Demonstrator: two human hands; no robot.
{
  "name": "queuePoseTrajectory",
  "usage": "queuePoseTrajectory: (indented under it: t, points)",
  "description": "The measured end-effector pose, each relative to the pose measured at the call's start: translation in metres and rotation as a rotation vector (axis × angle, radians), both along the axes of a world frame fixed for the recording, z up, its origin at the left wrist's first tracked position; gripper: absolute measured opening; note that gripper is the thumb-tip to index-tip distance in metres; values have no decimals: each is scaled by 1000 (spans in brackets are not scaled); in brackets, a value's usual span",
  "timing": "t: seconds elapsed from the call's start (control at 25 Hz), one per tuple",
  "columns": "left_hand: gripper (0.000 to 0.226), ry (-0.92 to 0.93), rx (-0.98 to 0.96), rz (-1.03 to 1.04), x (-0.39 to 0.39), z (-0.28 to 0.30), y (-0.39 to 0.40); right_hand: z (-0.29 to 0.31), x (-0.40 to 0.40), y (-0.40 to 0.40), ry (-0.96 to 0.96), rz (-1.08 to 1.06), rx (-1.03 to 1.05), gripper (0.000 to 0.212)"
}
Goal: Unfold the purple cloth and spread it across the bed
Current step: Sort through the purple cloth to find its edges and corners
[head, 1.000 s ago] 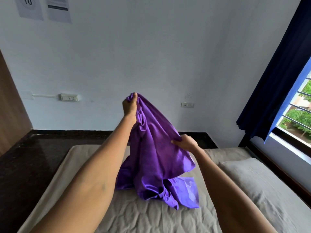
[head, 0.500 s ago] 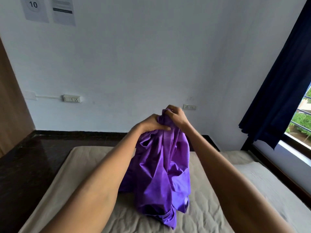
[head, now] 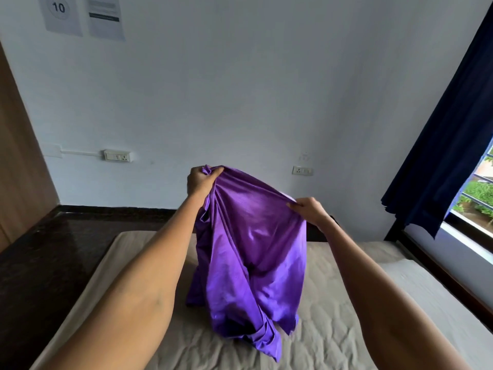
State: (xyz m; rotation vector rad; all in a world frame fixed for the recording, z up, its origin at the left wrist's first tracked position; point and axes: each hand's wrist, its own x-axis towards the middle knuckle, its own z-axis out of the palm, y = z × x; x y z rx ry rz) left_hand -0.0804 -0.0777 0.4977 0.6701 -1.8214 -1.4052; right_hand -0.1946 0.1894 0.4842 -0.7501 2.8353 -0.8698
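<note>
Aloft, glossy purple cloth (head: pixel 250 252), creased, gripped by left hand (head: pixel 200 180) and right hand (head: pixel 309 210).

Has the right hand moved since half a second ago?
Yes. The right hand has moved rightward and down, from beside the left hand to below the wall socket.

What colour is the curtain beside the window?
The curtain is dark navy blue, plain with no pattern; the head view shows it at the right.
</note>
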Motion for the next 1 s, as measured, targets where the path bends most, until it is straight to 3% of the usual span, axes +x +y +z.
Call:
queuePoseTrajectory:
  t: [0.08, 0.12, 0.2, 0.28, 0.36, 0.48, 0.56, 0.64, 0.72, 0.8, 0.88, 1.0]
  points:
    - [47, -291, -322, 69, 5, 0, 0, 18, 3, -12, 26, -83, -169, 38]
    - [65, -372, -440, -15, 6, 3, 6, 27, 7, -25, 17, -87, -215, 38]
    - [95, -394, -609, -288, 2, 17, 29, 41, 20, -54, -5, 10, -232, 36]
    - [98, -395, -664, -548, -7, 22, 52, 54, 37, -79, -10, 137, -264, 33]
    - [67, -355, -528, -645, -13, 22, 65, 67, 45, -89, -4, 227, -338, 31]
    - [11, -73, -144, -661, -10, 27, 65, 71, 38, -68, 4, 315, -403, 23]
    - [11, 54, -84, -591, -4, 39, 59, 58, 32, -47, -42, 339, -405, 13]
    - [6, -37, -180, -687, -1, 48, 58, 44, 34, -36, -90, 307, -485, 13]
    - [40, -211, -184, -889, 1, 44, 71, 40, 38, -36, -180, 267, -613, 20]
    - [46, -278, -27, -992, 2, 36, 85, 47, 44, -40, -230, 289, -596, 29]
    - [35, -257, 16, -924, -1, 28, 94, 54, 50, -40, -178, 314, -483, 32]
    - [23, -150, -3, -724, -7, 27, 88, 46, 47, -32, -155, 306, -440, 16]
